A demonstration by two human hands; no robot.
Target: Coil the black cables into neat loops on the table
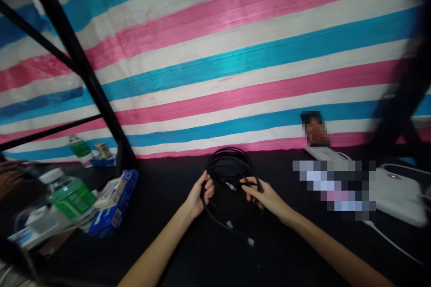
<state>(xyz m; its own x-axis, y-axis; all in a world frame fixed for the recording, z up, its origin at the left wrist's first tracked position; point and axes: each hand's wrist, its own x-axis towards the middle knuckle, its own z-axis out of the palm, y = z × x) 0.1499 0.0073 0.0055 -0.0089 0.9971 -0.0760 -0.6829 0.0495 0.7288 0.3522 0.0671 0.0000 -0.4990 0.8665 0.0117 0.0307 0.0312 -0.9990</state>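
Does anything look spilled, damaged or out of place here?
I see no spill or damage. The black cable is slightly untidy: a pale tip strays from the loops, toward the camera. Pixelated patches at right hide detail, so I can't judge there.

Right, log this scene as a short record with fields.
Left grip: closed on black cable
Right grip: closed on the same cable, across the loop
Cable state: coiled, pale connectors showing
Surface: black table
Left side: white-capped bottle, blue box
Right side: white device
Backdrop: striped sheet in pink, blue and white
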